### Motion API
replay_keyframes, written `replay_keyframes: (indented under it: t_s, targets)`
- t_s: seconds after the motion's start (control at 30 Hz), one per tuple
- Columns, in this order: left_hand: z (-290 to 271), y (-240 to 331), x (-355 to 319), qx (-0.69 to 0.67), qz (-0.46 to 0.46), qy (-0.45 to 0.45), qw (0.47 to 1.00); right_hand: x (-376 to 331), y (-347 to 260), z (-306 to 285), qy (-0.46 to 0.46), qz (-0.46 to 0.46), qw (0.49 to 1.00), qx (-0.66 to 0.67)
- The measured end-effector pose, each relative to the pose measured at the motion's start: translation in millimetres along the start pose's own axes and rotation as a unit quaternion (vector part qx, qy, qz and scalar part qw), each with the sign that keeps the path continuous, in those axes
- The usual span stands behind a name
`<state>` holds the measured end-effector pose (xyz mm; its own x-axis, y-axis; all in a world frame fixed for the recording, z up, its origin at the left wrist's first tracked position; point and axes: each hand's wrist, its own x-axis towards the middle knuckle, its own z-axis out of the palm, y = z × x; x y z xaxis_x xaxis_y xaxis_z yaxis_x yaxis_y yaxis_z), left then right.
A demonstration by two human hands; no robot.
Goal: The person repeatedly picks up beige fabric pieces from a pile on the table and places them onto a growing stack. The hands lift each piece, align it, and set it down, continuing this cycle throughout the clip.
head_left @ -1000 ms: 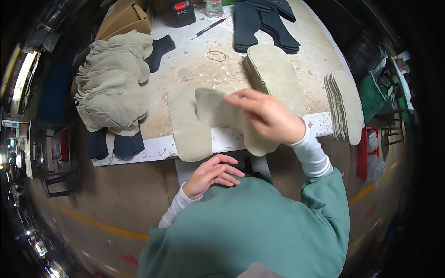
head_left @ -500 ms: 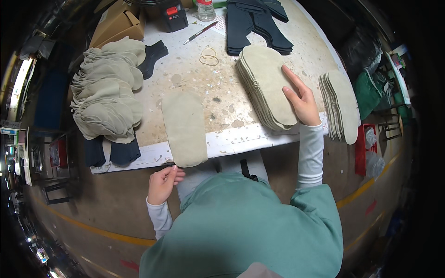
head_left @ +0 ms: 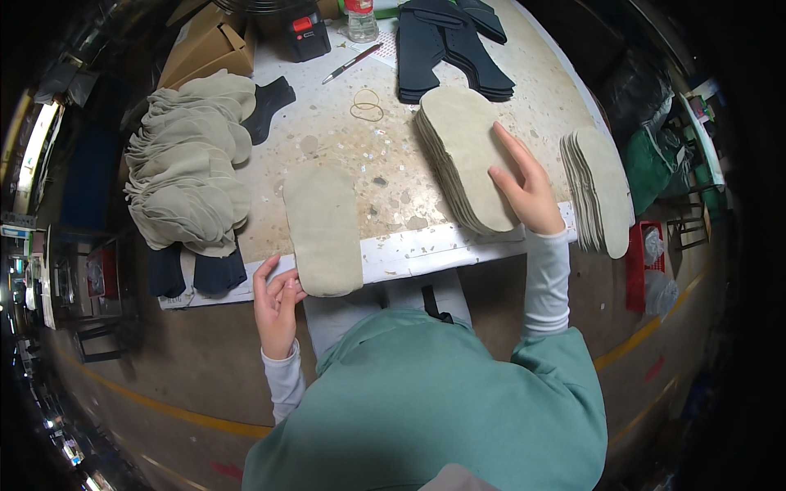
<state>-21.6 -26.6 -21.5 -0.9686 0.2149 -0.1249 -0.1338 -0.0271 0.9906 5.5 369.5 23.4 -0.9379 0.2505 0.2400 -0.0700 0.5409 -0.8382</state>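
My right hand (head_left: 528,190) lies open, fingers stretched out, on the right side of a stack of beige sole-shaped pieces (head_left: 468,155) near the table's front edge. To the left, a beige sole-shaped piece (head_left: 325,225) lies with its near end sticking out past that edge; whether it is a single layer cannot be made out. My left hand (head_left: 278,304) is at its lower left side, fingers apart, the fingertips next to or touching its edge. Another fanned row of the same beige pieces (head_left: 596,192) stands at the right edge of the table.
A large overlapping heap of beige pieces (head_left: 190,164) covers the left side, dark cut pieces (head_left: 219,272) beneath it. Farther back are dark stacked panels (head_left: 449,53), a pen (head_left: 352,64), rubber bands (head_left: 367,106), a bottle (head_left: 361,23) and a cardboard box (head_left: 209,47). A red crate (head_left: 643,274) stands right.
My left hand has moved up along the left side of the near beige piece, and its fingers have spread. My right hand stays on the stack, shifted slightly nearer.
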Motion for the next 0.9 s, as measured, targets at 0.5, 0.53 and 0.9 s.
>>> replay_keyframes:
  t_s: [0.5, 0.53, 0.9]
  targets:
    - [23.0, 6.7, 5.7, 0.04, 0.051, -0.035, 0.997, -27.2, -44.1, -5.4, 0.061, -0.063, 0.947, -0.309]
    - [22.1, 7.1, 4.5, 0.043, 0.033, -0.044, 0.998, -20.0, -43.2, -0.6, 0.056, -0.081, 0.949, -0.3]
    - [26.9, -7.8, -26.1, -0.1, -0.055, 0.007, 0.993, 2.5, -23.1, 42.5, -0.017, -0.097, 0.942, -0.321]
